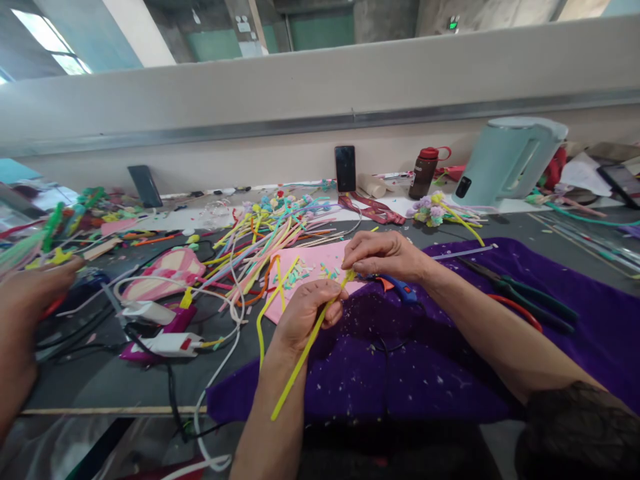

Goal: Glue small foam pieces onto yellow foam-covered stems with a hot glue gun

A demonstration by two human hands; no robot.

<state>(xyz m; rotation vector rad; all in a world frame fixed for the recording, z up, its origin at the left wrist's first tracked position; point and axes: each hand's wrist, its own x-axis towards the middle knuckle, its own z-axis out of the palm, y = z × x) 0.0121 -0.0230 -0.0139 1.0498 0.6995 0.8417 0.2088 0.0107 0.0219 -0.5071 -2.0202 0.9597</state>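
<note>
A long yellow pipe cleaner (300,365) runs through the closed fingers of my left hand (311,308), its tail slanting down over my wrist. At its upper end, my right hand (384,255) pinches it close to my left fingertips. The exact shape of that end is partly hidden by my fingers. Beneath both hands are a pink sheet (320,257) with small cut pieces on it and a dark purple cloth (360,353) flecked with bits. A blue and orange tool (400,290), partly covered, lies just below my right hand.
Several loose pipe cleaners (270,233) are heaped behind. Green-handled pliers (530,297) rest on the right. A kettle (505,163), a bottle (424,175) and a phone (345,169) stand at the back. Cables and a power strip (145,353) lie left, near another person's hand (30,300).
</note>
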